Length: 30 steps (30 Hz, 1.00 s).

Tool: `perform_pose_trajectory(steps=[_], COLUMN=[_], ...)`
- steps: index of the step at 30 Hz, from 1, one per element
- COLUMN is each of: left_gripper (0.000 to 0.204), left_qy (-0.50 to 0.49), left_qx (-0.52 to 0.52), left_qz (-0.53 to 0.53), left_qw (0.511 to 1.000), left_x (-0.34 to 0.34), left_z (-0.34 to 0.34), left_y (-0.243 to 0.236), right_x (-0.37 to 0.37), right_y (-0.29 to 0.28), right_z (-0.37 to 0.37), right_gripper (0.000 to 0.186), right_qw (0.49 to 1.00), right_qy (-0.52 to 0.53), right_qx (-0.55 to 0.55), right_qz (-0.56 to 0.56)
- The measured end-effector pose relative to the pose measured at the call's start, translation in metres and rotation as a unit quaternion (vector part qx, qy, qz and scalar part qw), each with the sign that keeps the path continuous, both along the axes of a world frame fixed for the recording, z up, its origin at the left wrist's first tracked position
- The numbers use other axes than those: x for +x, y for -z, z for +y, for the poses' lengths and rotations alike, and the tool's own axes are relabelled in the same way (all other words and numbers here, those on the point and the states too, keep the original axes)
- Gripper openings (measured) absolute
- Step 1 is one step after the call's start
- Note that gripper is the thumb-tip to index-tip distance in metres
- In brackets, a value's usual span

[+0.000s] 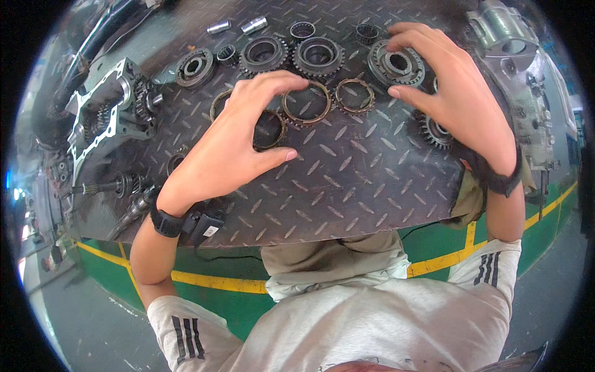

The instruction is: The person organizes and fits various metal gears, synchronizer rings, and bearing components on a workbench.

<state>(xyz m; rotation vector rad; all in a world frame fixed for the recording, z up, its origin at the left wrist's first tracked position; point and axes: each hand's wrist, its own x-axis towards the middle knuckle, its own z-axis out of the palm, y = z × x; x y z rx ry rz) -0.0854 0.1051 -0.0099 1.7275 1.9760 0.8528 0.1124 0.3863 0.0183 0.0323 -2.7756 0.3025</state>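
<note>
My left hand (233, 141) is open over several toothed brass-coloured rings, fingers curved and thumb apart, near a large ring (328, 102) and a dark ring (277, 134); whether it touches them is unclear. A smaller ring (354, 110) lies to their right. My right hand (450, 96) is open at a round synchronizer assembly (381, 68), with fingertips above it and thumb at its lower edge; contact is unclear. A gear (432, 134) shows partly beneath that hand. Two large gears (319, 60) sit behind the rings, beside small splined sleeves (302, 30) and metal cylinders (254, 25).
A metal housing with gears (99, 127) and splined shafts (113, 187) lie on the left of the diamond-plate bench (359, 192). Cast housings (501, 31) line the right. The bench's front edge crosses before my body, above a green floor with yellow lines (222, 283).
</note>
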Motion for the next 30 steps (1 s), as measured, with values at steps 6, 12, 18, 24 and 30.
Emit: perform_pose_trajectory(steps=[6,12,18,24,30], left_gripper=[0.105,0.086,0.075,0.066,0.059], left_qy=[-0.057,-0.061,-0.078,-0.049,-0.028], left_qx=[-0.069,-0.136,-0.136,-0.133,-0.129], left_qz=[0.030,0.152,0.101,0.139,0.159], left_qw=[0.996,0.977,0.982,0.980,0.978], left_x=[0.006,0.012,0.011,0.012,0.013], left_z=[-0.004,-0.002,-0.001,-0.004,-0.007], left_y=[-0.022,-0.025,-0.027,-0.026,-0.028], right_x=[0.007,0.011,0.010,0.012,0.009], right_y=[0.016,0.026,0.029,0.032,0.027], right_z=[-0.034,-0.029,-0.034,-0.035,-0.043], right_gripper=[0.059,0.057,0.059,0.070,0.065], right_qw=[0.994,0.992,0.993,0.994,0.982], right_qy=[-0.094,-0.099,-0.096,-0.082,-0.118], right_qx=[-0.044,0.021,-0.028,-0.047,-0.113], right_qz=[-0.039,-0.069,-0.062,-0.057,-0.095])
